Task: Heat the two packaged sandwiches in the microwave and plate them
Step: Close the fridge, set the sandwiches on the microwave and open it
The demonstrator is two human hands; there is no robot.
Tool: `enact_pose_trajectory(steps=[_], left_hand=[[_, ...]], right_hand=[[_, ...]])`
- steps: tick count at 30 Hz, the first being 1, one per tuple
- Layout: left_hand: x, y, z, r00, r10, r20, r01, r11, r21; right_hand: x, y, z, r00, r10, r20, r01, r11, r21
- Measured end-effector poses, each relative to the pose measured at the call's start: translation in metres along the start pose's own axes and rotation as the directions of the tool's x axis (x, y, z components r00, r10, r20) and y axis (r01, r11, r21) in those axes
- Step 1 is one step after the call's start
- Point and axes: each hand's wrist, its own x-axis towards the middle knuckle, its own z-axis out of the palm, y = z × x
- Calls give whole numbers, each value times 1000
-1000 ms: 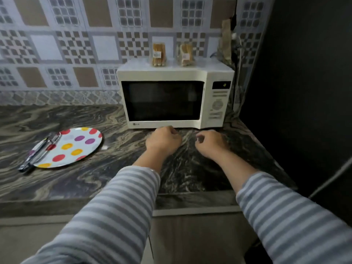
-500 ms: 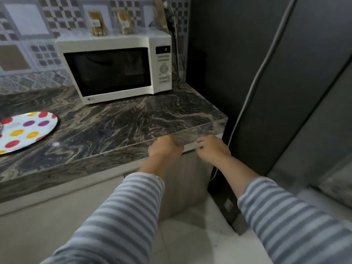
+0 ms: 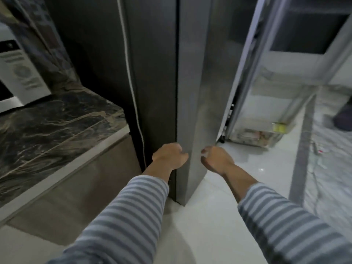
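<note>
Only the control panel of the white microwave [image 3: 21,77] shows, at the far left edge on the dark marbled counter [image 3: 57,126]. The sandwiches and the spotted plate are out of view. My left hand [image 3: 169,156] is curled into a loose fist, held low in front of the corner of a tall grey fridge [image 3: 192,92], and holds nothing. My right hand [image 3: 216,159] hangs beside it on the right, fingers curled, also holding nothing. Both sleeves are grey-striped.
A white cable [image 3: 131,88] runs down the dark side of the fridge. To the right stand an open door or panel [image 3: 245,73] and a white interior with a clear container [image 3: 255,137] low down. White floor tiles [image 3: 209,216] lie below.
The view has swung right, away from the microwave, plate and counter, to the fridge. Both fists have come off the counter's edge and now hang in front of the fridge's corner.
</note>
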Motion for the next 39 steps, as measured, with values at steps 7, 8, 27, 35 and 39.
enact_pose_trajectory(steps=[7, 8, 27, 35, 39], left_hand=[[80, 169, 58, 982, 149, 113, -151, 989, 7], [89, 193, 65, 979, 171, 109, -172, 985, 4], [306, 553, 171, 831, 482, 276, -517, 854, 65], [372, 682, 209, 798, 534, 279, -572, 817, 71], [397, 748, 226, 823, 523, 223, -546, 836, 55]], right_hand=[[31, 158, -73, 981, 187, -51, -185, 982, 38], [35, 179, -84, 974, 216, -69, -214, 976, 44], [147, 493, -247, 760, 611, -220, -527, 778, 341], [193, 609, -311, 699, 677, -230, -570, 722, 393], [215, 674, -353, 735, 632, -245, -543, 766, 345]])
